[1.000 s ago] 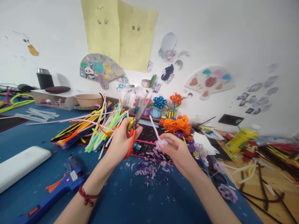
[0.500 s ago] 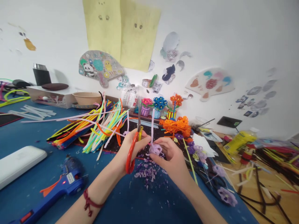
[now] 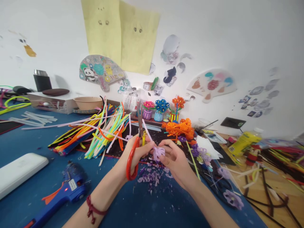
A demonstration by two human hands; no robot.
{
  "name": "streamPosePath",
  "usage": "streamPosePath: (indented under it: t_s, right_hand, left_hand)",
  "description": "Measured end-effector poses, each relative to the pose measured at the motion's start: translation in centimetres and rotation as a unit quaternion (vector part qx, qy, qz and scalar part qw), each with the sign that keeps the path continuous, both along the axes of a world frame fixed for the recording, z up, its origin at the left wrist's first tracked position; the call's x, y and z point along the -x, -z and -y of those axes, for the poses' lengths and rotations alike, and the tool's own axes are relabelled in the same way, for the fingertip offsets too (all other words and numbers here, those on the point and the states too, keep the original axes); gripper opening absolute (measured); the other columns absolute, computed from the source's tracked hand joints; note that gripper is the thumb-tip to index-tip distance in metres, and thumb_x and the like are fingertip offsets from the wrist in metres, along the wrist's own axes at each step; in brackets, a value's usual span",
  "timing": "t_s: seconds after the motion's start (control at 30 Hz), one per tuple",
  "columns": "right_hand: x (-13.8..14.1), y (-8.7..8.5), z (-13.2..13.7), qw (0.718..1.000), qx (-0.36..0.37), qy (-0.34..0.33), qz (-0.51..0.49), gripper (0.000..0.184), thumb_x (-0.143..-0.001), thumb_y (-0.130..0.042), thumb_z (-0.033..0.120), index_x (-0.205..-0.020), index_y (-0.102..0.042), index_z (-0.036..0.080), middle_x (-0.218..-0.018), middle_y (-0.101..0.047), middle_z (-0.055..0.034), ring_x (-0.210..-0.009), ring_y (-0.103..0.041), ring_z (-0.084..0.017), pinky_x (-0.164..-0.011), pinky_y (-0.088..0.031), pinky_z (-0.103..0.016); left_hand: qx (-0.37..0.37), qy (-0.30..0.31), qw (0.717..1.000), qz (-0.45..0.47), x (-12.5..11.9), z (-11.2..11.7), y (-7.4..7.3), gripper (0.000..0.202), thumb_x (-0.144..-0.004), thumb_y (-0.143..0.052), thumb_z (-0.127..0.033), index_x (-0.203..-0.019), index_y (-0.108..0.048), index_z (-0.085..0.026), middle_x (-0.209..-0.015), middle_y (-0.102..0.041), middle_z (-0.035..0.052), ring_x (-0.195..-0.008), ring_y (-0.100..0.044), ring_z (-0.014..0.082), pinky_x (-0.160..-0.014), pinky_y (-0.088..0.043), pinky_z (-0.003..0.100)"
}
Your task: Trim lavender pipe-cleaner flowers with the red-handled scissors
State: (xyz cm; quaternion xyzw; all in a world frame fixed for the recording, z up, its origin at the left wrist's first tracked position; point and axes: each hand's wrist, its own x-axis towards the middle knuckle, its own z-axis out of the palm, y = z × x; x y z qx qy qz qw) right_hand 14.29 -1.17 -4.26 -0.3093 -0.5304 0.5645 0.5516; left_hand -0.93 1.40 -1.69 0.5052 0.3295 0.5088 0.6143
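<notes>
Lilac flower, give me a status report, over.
Left hand: holding red-handled scissors, at lilac flower. Right hand: pinching lilac flower. Purple scraps scattered below.

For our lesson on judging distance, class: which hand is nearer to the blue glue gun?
Left. The left hand, holding red-handled scissors, is ahead and to the right of the blue glue gun; the right hand, holding the lilac flower, is farther right.

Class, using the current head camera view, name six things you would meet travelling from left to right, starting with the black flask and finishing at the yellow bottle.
Black flask → tan bowl → left hand → lilac flower → right hand → yellow bottle
</notes>
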Motion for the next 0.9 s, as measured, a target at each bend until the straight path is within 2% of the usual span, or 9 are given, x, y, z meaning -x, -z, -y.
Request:
streamPosePath:
  t_s: [0.13, 0.27, 0.37, 0.53, 0.67, 0.9]
  right_hand:
    - [0.0, -0.3, 0.0, 0.999, 0.021, 0.0, -0.031, 0.038, -0.068, -0.079, 0.039, -0.091, -0.056, 0.02, -0.081, -0.069, -0.0026, -0.074, -0.064, -0.015, -0.075, -0.047, -0.027]
    - [-0.1, -0.4, 0.0, 0.999, 0.035, -0.005, -0.037, 0.037, -0.07, -0.077, 0.043, -0.092, -0.059, 0.019, -0.081, -0.068, -0.0031, -0.071, -0.063, -0.016, -0.074, -0.047, -0.028]
    - [-0.3, -0.4, -0.1, 0.998, 0.046, 0.014, -0.026, 0.039, -0.066, -0.079, 0.044, -0.091, -0.061, 0.019, -0.08, -0.067, -0.0029, -0.07, -0.061, -0.015, -0.069, -0.047, -0.026]
    - [-1.1, -0.5, -0.1, 0.998, 0.028, 0.043, 0.029, 0.032, -0.067, -0.08, 0.037, -0.089, -0.066, 0.018, -0.08, -0.067, -0.003, -0.074, -0.06, -0.013, -0.068, -0.047, -0.023]
    - [-1.5, -0.8, -0.1, 0.995, 0.012, 0.04, 0.091, 0.027, -0.07, -0.078, 0.035, -0.089, -0.068, 0.018, -0.083, -0.07, -0.0044, -0.078, -0.063, -0.016, -0.071, -0.05, -0.027]
    - [-1.7, -0.8, -0.1, 0.994, 0.014, 0.024, 0.105, 0.026, -0.07, -0.078, 0.033, -0.088, -0.068, 0.018, -0.086, -0.072, -0.0052, -0.08, -0.065, -0.016, -0.072, -0.052, -0.028]
  left_hand:
    - [-0.023, 0.006, 1.0, 0.0, 0.0, -0.1, 0.0, 0.03, -0.066, -0.072, -0.037, -0.07, -0.049, -0.018, -0.053, -0.048, -0.0076, -0.051, -0.042, 0.0074, -0.052, -0.03, 0.021]
    - [-0.032, 0.009, 0.999, -0.013, 0.0, -0.3, 0.2, 0.032, -0.066, -0.072, -0.039, -0.069, -0.049, -0.018, -0.058, -0.05, -0.006, -0.055, -0.044, 0.0081, -0.054, -0.031, 0.022]
    - [-0.035, 0.003, 0.999, -0.029, 0.1, -0.5, 0.5, 0.033, -0.065, -0.073, -0.04, -0.07, -0.049, -0.018, -0.061, -0.048, -0.0061, -0.055, -0.042, 0.0074, -0.052, -0.03, 0.021]
    - [-0.067, 0.007, 0.994, -0.084, 0.4, -0.4, 0.7, 0.03, -0.067, -0.072, -0.038, -0.073, -0.049, -0.018, -0.063, -0.047, -0.0064, -0.057, -0.042, 0.0076, -0.053, -0.031, 0.021]
    - [-0.075, 0.018, 0.99, -0.114, 0.4, 0.0, 0.2, 0.031, -0.066, -0.072, -0.036, -0.075, -0.049, -0.019, -0.063, -0.047, -0.0073, -0.056, -0.04, 0.0073, -0.052, -0.032, 0.02]
    - [-0.077, 0.016, 0.985, -0.151, 0.4, -0.1, 0.2, 0.033, -0.062, -0.073, -0.035, -0.075, -0.047, -0.019, -0.058, -0.044, -0.0082, -0.054, -0.039, 0.0076, -0.05, -0.032, 0.02]
